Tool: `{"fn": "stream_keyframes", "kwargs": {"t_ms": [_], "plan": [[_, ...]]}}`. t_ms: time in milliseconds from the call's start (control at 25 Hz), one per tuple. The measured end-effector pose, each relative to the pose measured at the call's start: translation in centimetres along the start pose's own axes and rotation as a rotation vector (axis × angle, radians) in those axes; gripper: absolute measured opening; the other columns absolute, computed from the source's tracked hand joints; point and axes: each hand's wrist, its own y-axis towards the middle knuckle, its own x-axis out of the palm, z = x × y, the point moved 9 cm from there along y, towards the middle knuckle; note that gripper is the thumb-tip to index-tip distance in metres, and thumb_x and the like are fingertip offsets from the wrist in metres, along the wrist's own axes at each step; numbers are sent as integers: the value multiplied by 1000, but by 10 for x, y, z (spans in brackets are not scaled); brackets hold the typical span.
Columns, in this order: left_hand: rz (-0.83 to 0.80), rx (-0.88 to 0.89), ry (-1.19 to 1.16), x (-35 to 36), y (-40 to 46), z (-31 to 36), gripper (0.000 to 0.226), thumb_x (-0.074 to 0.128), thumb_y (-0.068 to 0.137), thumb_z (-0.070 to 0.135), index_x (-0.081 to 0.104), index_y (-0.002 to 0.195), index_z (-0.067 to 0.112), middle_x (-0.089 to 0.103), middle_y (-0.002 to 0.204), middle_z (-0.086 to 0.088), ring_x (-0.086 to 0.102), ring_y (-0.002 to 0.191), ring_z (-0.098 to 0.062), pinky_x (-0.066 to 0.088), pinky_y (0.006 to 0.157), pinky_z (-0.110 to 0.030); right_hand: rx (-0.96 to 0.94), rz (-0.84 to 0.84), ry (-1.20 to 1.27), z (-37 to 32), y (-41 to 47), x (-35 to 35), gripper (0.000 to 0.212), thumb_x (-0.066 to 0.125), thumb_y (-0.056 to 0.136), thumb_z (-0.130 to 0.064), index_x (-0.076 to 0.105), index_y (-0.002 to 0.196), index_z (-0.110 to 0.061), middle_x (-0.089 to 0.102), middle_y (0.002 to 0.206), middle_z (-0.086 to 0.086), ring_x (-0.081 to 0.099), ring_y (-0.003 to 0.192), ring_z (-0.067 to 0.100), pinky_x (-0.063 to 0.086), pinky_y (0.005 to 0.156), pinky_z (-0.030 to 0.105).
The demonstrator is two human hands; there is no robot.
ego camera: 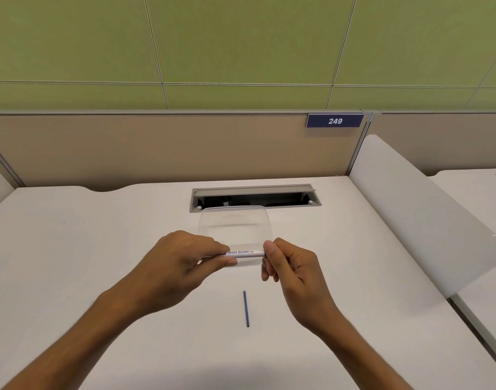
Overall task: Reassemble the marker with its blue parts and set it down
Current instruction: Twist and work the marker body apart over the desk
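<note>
A white marker barrel (242, 253) printed "WHITE BOARD" in blue lies level above the desk between both hands. My left hand (182, 263) grips its left part with curled fingers and thumb. My right hand (283, 266) pinches the barrel's right end between thumb and fingers; whatever is at that end is hidden by the fingertips. A thin blue rod (246, 308), the ink core, lies alone on the white desk (100, 263) just below the hands, pointing away from me.
A clear plastic container (235, 223) stands right behind the marker. Farther back is an open grey cable slot (255, 197). A tan partition with a "249" sign (334, 121) closes the back; a white divider (427, 215) bounds the right.
</note>
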Motion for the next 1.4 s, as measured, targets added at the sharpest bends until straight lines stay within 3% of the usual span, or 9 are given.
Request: {"fn": "stream_keyframes", "kwargs": {"t_ms": [160,240,480,680,880,1000,1080,1280,1400], "plan": [[-92,-133,-443,8,-2,-13,31,57,88,47,71,77,22,40,52,10,31,50,-8,26,48,-17,-256,-3,-228,-23,-1,-4,28,40,102,-29,53,81,-15,52,76,-9,47,66,8,37,62,16],[-105,-155,-464,8,-2,-16,26,59,89,43,72,79,24,42,52,12,33,50,-7,26,48,-15,-320,-10,-297,-27,-2,-4,22,39,102,-25,53,90,-15,51,83,-9,47,71,8,38,65,17],[61,77,257,-7,-1,9,30,48,92,41,72,89,23,54,62,11,42,49,-12,39,40,-27,9,25,-77,2,0,-2,37,42,99,-42,58,71,-24,62,66,-4,57,64,10,43,61,21],[100,114,318,-8,-2,13,34,50,91,42,71,85,16,67,65,5,52,46,-20,43,37,-29,123,-2,65,11,1,5,42,42,100,-35,47,59,-28,51,54,-7,51,54,16,37,56,21],[19,-21,-42,-2,1,-2,40,48,90,52,70,77,21,44,52,7,35,47,-11,28,45,-22,-185,89,-233,-16,-2,-6,39,36,103,-28,45,68,-13,41,62,-9,37,54,7,26,54,13],[-88,-139,-421,7,1,-13,38,56,86,52,67,69,20,36,49,8,29,47,-10,25,48,-17,-368,67,-360,-29,-3,-5,31,33,105,-28,45,80,-13,40,73,-7,33,61,9,27,57,16],[-125,-185,-465,10,-1,-18,38,59,85,53,67,68,20,37,48,8,29,47,-10,26,48,-18,-407,27,-402,-29,-4,-2,23,35,104,-26,47,88,-16,41,81,-10,35,68,8,31,61,17],[42,-38,110,-7,-3,-8,36,49,87,55,70,79,27,57,57,12,39,51,-9,33,45,-25,-91,42,-152,-2,-1,-4,32,40,99,-38,51,71,-27,54,66,-9,51,64,6,39,62,16],[76,44,265,-8,-3,2,36,47,90,50,70,80,24,64,62,9,43,48,-12,40,41,-28,67,13,58,11,-1,3,43,42,100,-40,51,61,-23,55,58,-2,51,59,9,39,61,18]]}}
